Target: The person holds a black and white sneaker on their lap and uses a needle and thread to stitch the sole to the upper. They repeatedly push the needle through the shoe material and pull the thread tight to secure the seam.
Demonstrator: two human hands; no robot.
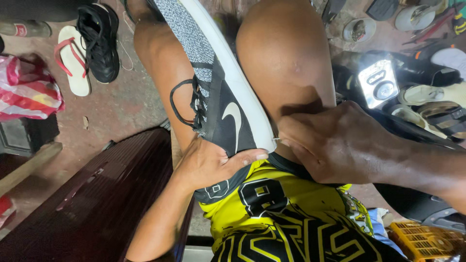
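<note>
Yellow and black shorts [291,218] fill the near edge, and just above them the left hand [208,162] cups the heel of a grey and black sneaker [213,82], thumb pressed along its white sole. That shoe lies clamped between the two bare knees, toe pointing away. Right of the heel, the right hand [340,145] is bunched with fingertips pinched on what looks like a thin needle [276,139] at the sole's edge; the needle is too small to be sure of. As I judge it, the point could slip off the hard sole and prick the left thumb or the thigh, since both sit close beside it. Right of the sneaker, a yellow crate [422,240] shows nothing I can make out inside. Farther off, beyond the knee, a round tin [359,30] holds small dark bits. Left of the sneaker lie a flip-flop [73,60] and a black shoe [99,41].
</note>
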